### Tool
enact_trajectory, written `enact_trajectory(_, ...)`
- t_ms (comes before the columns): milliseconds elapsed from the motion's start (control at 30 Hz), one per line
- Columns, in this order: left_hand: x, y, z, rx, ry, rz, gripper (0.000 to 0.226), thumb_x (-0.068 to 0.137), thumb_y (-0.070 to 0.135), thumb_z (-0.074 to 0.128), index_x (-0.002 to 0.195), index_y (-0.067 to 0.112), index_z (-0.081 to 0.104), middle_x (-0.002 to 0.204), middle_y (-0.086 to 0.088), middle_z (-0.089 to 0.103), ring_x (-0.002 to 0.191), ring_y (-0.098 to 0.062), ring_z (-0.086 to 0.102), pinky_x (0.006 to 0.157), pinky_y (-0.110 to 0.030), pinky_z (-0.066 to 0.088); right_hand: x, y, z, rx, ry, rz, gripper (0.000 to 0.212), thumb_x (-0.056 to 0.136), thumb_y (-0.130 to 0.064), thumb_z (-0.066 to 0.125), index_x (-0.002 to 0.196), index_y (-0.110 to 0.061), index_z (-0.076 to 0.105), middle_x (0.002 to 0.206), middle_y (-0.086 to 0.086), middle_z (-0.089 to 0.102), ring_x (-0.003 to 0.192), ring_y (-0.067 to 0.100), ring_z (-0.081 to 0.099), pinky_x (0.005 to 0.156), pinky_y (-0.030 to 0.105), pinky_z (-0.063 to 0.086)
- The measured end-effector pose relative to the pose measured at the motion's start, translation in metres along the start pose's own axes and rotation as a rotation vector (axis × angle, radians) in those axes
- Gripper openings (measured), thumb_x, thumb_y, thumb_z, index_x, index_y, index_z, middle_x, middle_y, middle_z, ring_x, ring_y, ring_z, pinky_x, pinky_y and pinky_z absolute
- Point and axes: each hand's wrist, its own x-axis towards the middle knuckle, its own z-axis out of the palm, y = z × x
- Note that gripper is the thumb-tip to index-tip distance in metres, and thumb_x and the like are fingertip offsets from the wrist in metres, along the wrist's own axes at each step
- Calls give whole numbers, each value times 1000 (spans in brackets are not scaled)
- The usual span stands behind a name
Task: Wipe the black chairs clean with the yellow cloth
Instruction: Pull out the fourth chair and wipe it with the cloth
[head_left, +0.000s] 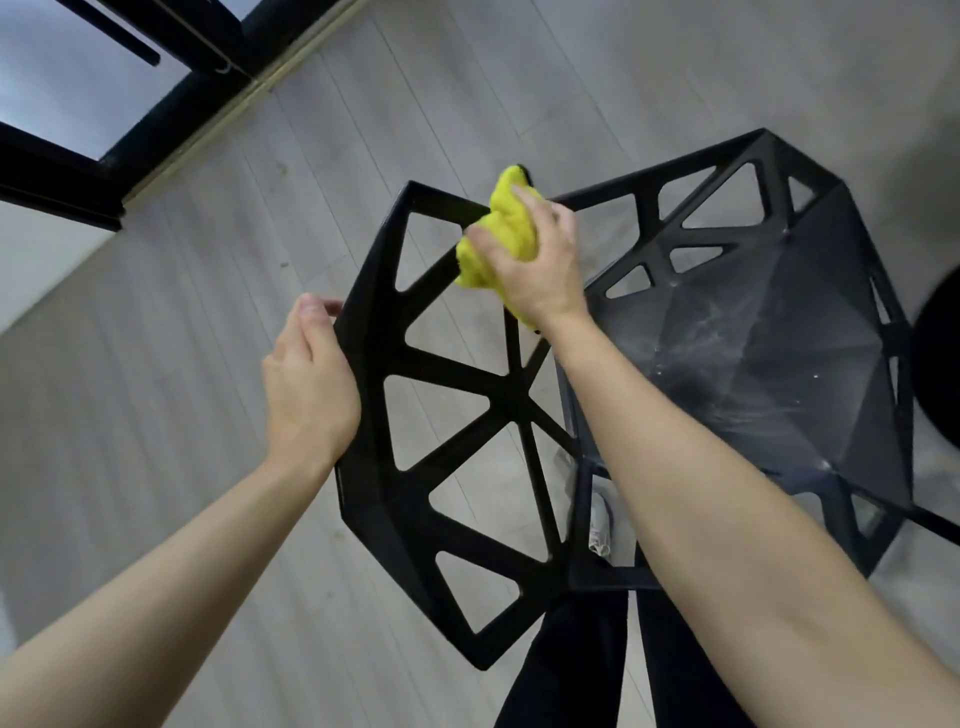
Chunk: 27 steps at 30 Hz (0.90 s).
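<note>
Head view, yellow cloth (498, 236) bunched under right hand (535, 260), on black chair (374, 322)

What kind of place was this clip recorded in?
Probably an indoor room in a home or office. Pale grey wood-look plank floor, a black-framed window or glass door at floor level, and a black geometric cut-out chair with a dusty seat.
</note>
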Motion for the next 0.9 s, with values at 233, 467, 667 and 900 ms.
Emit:
enact_trajectory(233, 1, -1, 0, 29, 15, -8, 47, 118, 36, 20, 115, 20, 64, 99, 4, 66, 92, -2, 59, 74, -14, 38, -96, 79, -12, -109, -230, 166, 83, 81, -23, 69, 159, -36, 45, 133, 0, 52, 116, 14, 56, 109, 47, 51)
enact_trajectory(467, 2, -3, -1, 36, 15, -4, 43, 118, 35, 21, 109, 24, 61, 96, 9, 65, 89, 4, 58, 74, -16, 40, 7, -16, -42, -304, -59, -209, 68, 74, -13, 62, 139, -22, 45, 121, 1, 64, 97, 26, 64, 81, 38, 52)
enact_trajectory(667, 1, -2, -1, 30, 14, -14, 41, 118, 33, 21, 111, 26, 61, 93, 12, 63, 85, 18, 55, 67, -2, 36, -8, 11, -36, -272, -138, -110, 56, 76, -26, 73, 131, -21, 59, 117, -2, 65, 98, 14, 58, 87, 37, 53)
enact_trajectory(900, -1, 0, 0, 15, 3, -22, 41, 118, 35, 21, 114, 27, 60, 95, 14, 63, 84, 20, 55, 70, -10, 39, -35, 59, 48, 42, 144, -71, 72, 100, -45, 71, 161, -24, 38, 165, 0, 38, 151, 16, 39, 121, 45, 42)
